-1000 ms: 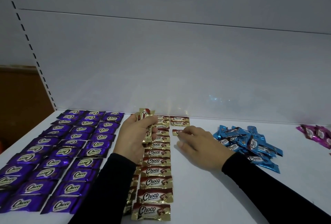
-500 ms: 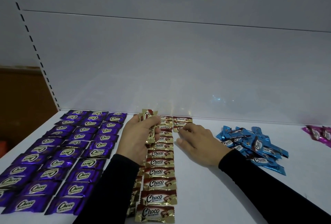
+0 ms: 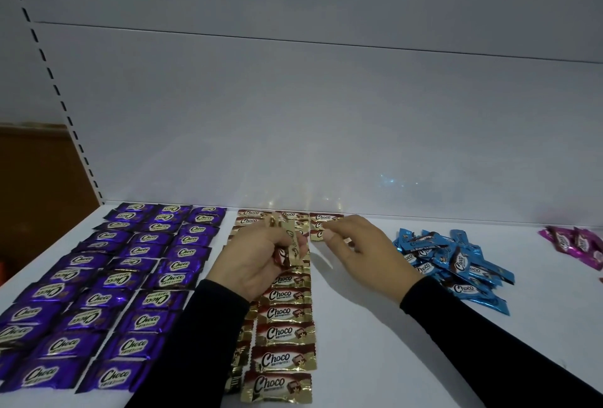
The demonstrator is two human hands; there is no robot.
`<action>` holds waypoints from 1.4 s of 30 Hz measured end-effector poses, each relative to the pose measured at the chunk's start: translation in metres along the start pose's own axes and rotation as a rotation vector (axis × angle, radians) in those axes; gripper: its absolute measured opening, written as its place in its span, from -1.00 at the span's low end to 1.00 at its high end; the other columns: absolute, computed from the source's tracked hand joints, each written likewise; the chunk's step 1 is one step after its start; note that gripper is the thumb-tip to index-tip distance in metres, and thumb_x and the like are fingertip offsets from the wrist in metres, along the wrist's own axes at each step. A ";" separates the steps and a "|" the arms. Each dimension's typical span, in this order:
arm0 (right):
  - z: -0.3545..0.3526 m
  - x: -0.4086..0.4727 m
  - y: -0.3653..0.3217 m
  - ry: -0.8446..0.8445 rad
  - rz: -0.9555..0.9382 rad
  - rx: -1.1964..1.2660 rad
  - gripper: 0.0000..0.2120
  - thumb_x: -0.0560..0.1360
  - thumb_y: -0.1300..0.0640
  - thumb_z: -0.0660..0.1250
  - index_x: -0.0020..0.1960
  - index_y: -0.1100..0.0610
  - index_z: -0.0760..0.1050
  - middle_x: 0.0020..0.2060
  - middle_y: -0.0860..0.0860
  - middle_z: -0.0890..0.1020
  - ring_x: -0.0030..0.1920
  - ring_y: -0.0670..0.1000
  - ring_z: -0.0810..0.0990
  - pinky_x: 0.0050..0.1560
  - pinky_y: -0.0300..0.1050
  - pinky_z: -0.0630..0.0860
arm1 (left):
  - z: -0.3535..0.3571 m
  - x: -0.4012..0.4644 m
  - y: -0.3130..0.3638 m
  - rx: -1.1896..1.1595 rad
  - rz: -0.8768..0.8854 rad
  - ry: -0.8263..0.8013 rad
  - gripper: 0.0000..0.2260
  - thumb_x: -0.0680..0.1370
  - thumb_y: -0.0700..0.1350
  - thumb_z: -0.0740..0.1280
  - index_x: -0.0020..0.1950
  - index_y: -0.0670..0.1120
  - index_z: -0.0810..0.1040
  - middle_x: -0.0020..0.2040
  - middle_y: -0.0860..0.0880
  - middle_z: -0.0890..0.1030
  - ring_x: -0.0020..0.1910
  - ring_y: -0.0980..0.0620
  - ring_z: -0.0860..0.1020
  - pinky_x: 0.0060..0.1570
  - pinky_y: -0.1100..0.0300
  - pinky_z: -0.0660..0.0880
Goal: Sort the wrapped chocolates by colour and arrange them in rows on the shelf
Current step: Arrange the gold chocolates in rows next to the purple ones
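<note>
On the white shelf (image 3: 375,352) purple chocolates (image 3: 130,277) lie in three rows at the left. Gold chocolates (image 3: 284,332) form rows down the middle, partly hidden by my left sleeve. My left hand (image 3: 257,261) grips a small bunch of gold chocolates (image 3: 290,251) above those rows. My right hand (image 3: 362,251) hovers just right of them, fingertips touching a gold chocolate (image 3: 316,235) at the head of a short third gold row (image 3: 324,218). Whether the fingers pinch it I cannot tell.
A loose heap of blue chocolates (image 3: 456,264) lies right of my right hand. A few pink chocolates (image 3: 577,244) sit at the far right edge. The white back panel (image 3: 326,114) rises behind everything. A slotted upright (image 3: 55,88) stands at the left.
The camera has moved closer and tilted a little. My left hand lowered its bunch of gold chocolates slightly. My right hand stayed at the short gold row, its fingers now more spread.
</note>
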State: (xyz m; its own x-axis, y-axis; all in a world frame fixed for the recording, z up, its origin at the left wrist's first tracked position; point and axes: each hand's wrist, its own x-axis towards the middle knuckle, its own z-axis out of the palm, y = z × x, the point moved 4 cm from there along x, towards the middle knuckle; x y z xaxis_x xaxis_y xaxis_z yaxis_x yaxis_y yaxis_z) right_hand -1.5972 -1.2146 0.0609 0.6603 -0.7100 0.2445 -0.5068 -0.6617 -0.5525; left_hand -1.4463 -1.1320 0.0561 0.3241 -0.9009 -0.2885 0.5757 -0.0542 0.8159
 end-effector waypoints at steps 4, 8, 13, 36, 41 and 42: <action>-0.007 -0.004 -0.009 0.077 0.109 0.355 -0.82 0.61 -0.06 0.24 0.01 -0.07 0.62 -0.07 -0.01 0.67 -0.04 -0.03 0.63 0.08 -0.07 0.54 | 0.008 -0.003 -0.005 0.110 0.015 -0.128 -0.75 0.54 -0.49 0.23 0.18 -0.34 0.53 -0.07 -0.31 0.66 -0.14 -0.16 0.66 -0.15 0.04 0.67; -0.005 -0.004 -0.014 0.024 0.177 0.593 -0.85 0.55 0.05 0.36 0.10 0.02 0.60 -0.11 0.01 0.72 -0.13 -0.04 0.69 -0.07 -0.16 0.61 | 0.009 -0.005 -0.007 0.156 0.045 -0.147 -0.76 0.51 -0.41 0.35 0.17 -0.27 0.59 -0.01 -0.31 0.68 -0.09 -0.21 0.67 -0.12 0.01 0.64; -0.008 -0.005 -0.013 0.051 0.239 0.771 -0.87 0.49 0.20 0.44 0.04 0.12 0.62 -0.28 0.00 0.68 -0.33 -0.12 0.61 -0.30 -0.28 0.47 | 0.009 -0.006 -0.004 0.142 0.059 -0.046 -0.83 0.52 -0.33 0.39 0.10 -0.27 0.58 -0.12 -0.24 0.70 -0.27 -0.11 0.67 -0.36 0.11 0.63; -0.010 -0.010 -0.015 0.026 0.061 0.483 -0.78 0.38 0.17 0.57 -0.07 -0.03 0.60 -0.11 -0.09 0.68 -0.11 -0.13 0.63 0.03 -0.15 0.59 | 0.002 -0.002 0.001 0.110 0.135 0.059 -0.79 0.47 -0.40 0.42 0.06 -0.22 0.56 -0.12 -0.20 0.67 -0.33 -0.04 0.62 -0.49 0.23 0.55; -0.013 -0.014 -0.015 0.127 0.035 0.297 -0.81 0.40 0.06 0.54 -0.08 -0.05 0.55 -0.18 -0.13 0.60 -0.21 -0.16 0.52 -0.13 -0.23 0.53 | 0.004 -0.003 0.002 0.119 0.144 0.038 -0.90 0.52 -0.41 0.37 -0.04 -0.24 0.54 -0.31 -0.15 0.63 -0.42 0.01 0.56 -0.48 0.24 0.54; -0.012 -0.014 -0.014 0.133 0.055 0.326 -0.80 0.40 0.04 0.54 -0.08 -0.05 0.53 -0.20 -0.12 0.57 -0.25 -0.15 0.49 -0.17 -0.23 0.50 | 0.004 -0.003 0.002 0.133 0.149 0.028 -0.90 0.51 -0.41 0.37 -0.05 -0.25 0.55 -0.33 -0.15 0.62 -0.42 0.01 0.55 -0.47 0.22 0.53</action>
State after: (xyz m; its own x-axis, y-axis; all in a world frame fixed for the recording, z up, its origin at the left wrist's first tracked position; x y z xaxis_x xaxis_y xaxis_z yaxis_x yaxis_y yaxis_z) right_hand -1.6056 -1.1984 0.0748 0.5483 -0.7817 0.2971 -0.3221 -0.5252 -0.7876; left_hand -1.4491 -1.1311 0.0604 0.4201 -0.8909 -0.1724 0.4160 0.0202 0.9091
